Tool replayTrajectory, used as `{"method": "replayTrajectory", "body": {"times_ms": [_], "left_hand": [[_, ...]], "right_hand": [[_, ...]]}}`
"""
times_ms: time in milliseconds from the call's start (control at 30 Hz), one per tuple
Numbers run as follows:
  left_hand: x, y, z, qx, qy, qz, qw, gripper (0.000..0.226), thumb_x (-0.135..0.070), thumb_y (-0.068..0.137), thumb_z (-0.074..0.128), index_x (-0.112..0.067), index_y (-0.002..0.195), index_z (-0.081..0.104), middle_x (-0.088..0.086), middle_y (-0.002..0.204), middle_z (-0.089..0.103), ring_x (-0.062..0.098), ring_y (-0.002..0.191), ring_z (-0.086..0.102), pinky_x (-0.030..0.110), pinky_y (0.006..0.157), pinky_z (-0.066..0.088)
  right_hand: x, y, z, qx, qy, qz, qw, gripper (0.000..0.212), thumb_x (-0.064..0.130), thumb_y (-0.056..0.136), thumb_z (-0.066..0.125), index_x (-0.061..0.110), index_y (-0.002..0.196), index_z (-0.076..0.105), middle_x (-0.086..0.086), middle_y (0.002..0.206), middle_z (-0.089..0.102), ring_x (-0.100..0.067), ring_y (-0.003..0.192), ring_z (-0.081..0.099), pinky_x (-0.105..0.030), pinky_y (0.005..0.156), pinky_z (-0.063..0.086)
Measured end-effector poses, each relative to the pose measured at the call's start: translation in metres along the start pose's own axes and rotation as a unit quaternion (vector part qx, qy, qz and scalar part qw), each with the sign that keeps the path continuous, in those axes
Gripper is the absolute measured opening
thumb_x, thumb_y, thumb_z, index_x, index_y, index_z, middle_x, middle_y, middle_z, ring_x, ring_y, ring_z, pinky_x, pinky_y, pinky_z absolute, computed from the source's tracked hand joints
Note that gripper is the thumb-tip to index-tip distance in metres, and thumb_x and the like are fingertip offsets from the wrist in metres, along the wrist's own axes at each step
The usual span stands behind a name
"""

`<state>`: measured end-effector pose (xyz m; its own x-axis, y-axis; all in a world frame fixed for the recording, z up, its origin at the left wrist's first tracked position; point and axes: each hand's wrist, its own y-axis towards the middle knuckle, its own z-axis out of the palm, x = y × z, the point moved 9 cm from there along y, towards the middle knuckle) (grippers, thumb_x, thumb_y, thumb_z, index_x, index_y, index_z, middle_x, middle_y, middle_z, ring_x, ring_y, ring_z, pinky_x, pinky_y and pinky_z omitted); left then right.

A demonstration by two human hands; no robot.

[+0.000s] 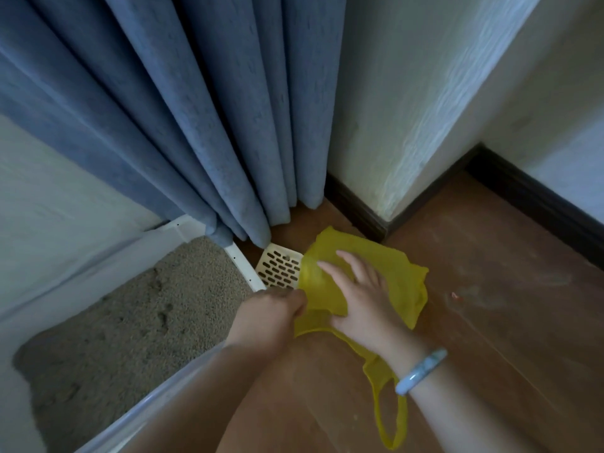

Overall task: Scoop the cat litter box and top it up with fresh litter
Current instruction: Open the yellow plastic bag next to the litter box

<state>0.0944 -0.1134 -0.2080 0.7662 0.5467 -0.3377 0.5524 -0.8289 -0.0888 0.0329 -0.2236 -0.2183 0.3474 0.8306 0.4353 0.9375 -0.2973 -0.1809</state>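
Scoop (279, 268) under yellow bag (403, 282) (handle hidden); right hand (358, 291) flat atop; left hand (269, 310) curled, grip unclear.

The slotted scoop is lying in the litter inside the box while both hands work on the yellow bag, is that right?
Not quite. The head view shows the slotted scoop lying on the floor outside the litter box, between its rim and the yellow bag. The left hand and right hand are indeed on the bag.

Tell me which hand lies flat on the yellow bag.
The right hand, the one with the bracelet: its fingers lie spread on the bag. The left hand is curled, pinching the bag's edge.
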Motion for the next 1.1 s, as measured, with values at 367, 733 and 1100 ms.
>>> {"method": "replayTrajectory", "body": {"times_ms": [367, 733, 1100], "left_hand": [[0.007, -0.023, 0.025, 0.007, -0.144, -0.020, 0.989, 0.055, -0.054, 0.074, 0.051, -0.031, 0.124, 0.055, -0.013, 0.117, 0.056, 0.010, 0.104, 0.056, 0.028, 0.077, 0.048], [0.028, -0.077, 0.109, 0.149, -0.166, -0.076, 0.972, 0.089, -0.077, 0.061, 0.039, -0.034, 0.138, 0.040, -0.006, 0.129, 0.057, 0.013, 0.119, 0.052, 0.029, 0.096, 0.043], [0.019, -0.067, 0.101, 0.144, 0.094, -0.103, 0.980, 0.067, -0.064, 0.088, 0.037, -0.020, 0.138, 0.028, 0.000, 0.124, 0.052, 0.021, 0.115, 0.050, 0.034, 0.096, 0.036]], "right_hand": [[-0.026, -0.013, 0.063, 0.159, 0.129, 0.075, 0.976, 0.041, 0.023, 0.085, 0.062, 0.026, 0.125, 0.055, 0.005, 0.127, 0.060, -0.014, 0.117, 0.055, -0.033, 0.098, 0.045], [-0.005, -0.055, 0.138, 0.277, 0.404, 0.078, 0.868, 0.040, -0.004, 0.080, 0.069, 0.020, 0.108, 0.054, 0.003, 0.098, 0.058, -0.011, 0.088, 0.057, -0.022, 0.081, 0.049], [-0.051, -0.035, 0.099, 0.124, -0.026, 0.130, 0.983, 0.082, 0.044, 0.081, 0.065, 0.034, 0.147, 0.017, -0.001, 0.147, 0.034, -0.025, 0.131, 0.038, -0.036, 0.102, 0.036]]}}
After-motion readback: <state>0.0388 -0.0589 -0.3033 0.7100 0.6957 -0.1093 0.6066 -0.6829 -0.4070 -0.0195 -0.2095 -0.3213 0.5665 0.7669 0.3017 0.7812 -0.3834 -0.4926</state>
